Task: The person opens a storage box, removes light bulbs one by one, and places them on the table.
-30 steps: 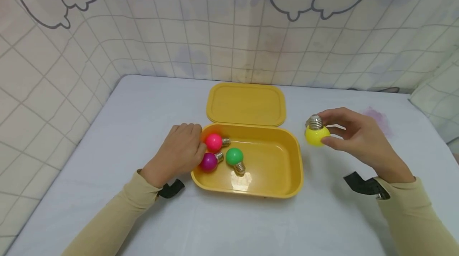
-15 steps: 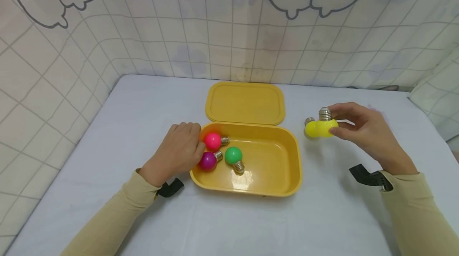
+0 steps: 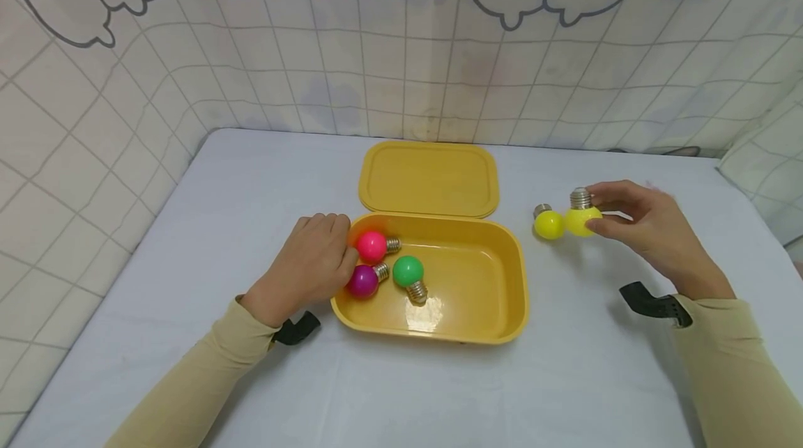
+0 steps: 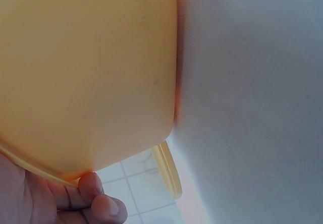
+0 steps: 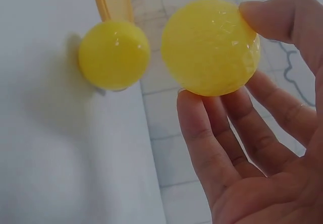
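My right hand (image 3: 649, 232) pinches a yellow light bulb (image 3: 581, 221) between thumb and fingers, its metal screw base pointing up. A second yellow bulb (image 3: 548, 224) sits on the table just left of it, base toward the back. In the right wrist view the held bulb (image 5: 211, 47) shows as a round yellow globe. My left hand (image 3: 307, 260) grips the left rim of a yellow plastic box (image 3: 477, 281), its fingertips (image 4: 108, 206) curled under the rim. Inside the box lie a pink bulb (image 3: 373, 247), a purple bulb (image 3: 363, 281) and a green bulb (image 3: 408, 271).
The yellow lid (image 3: 429, 178) lies flat directly behind the box. A white cloth (image 3: 401, 399) covers the table, and a grid-patterned curtain (image 3: 376, 51) hangs behind it. Black straps circle both wrists.
My right hand has moved to the right with its yellow bulb, uncovering the other yellow bulb, which was mostly hidden behind it. The left hand keeps its grip on the box rim.
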Demonstrator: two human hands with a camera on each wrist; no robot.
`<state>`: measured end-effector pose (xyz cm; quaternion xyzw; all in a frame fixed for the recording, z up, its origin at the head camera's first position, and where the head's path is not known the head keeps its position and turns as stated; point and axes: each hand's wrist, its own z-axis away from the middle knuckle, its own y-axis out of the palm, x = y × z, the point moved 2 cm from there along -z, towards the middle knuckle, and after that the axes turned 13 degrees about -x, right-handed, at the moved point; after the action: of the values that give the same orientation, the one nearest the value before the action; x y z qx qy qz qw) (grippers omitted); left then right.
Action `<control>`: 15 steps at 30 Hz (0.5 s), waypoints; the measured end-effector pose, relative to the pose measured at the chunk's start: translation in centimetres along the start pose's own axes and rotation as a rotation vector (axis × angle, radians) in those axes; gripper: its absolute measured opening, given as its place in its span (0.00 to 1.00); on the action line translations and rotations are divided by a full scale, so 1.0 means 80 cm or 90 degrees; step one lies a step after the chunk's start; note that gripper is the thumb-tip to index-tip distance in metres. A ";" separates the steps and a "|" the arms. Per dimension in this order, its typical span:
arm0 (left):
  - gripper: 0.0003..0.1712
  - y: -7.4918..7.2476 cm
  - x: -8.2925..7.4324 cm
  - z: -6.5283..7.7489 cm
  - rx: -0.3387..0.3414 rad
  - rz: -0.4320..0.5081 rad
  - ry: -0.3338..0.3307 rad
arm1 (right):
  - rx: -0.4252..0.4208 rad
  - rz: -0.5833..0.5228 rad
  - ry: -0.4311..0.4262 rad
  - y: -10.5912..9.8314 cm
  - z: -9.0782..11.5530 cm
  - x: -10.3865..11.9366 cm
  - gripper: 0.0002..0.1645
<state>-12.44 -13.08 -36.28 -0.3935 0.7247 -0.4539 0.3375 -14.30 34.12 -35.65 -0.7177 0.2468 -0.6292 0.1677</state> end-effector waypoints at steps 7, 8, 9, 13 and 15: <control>0.09 0.000 0.000 0.000 0.001 -0.002 -0.002 | 0.013 0.049 0.022 -0.002 -0.005 -0.015 0.31; 0.09 0.001 0.000 0.000 0.001 -0.002 -0.001 | 0.016 0.055 0.025 -0.002 -0.005 -0.017 0.31; 0.09 0.000 0.000 0.000 0.001 -0.002 -0.002 | 0.018 0.060 0.027 -0.002 -0.006 -0.019 0.31; 0.09 0.001 0.000 -0.001 0.005 -0.001 -0.004 | 0.028 0.082 0.032 -0.003 -0.007 -0.025 0.31; 0.09 0.001 0.000 -0.001 0.006 -0.001 -0.005 | 0.031 0.089 0.029 -0.003 -0.007 -0.028 0.30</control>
<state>-12.55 -13.04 -36.36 -0.3942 0.7209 -0.4560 0.3420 -15.04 35.60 -37.29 -0.6798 0.2845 -0.6382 0.2228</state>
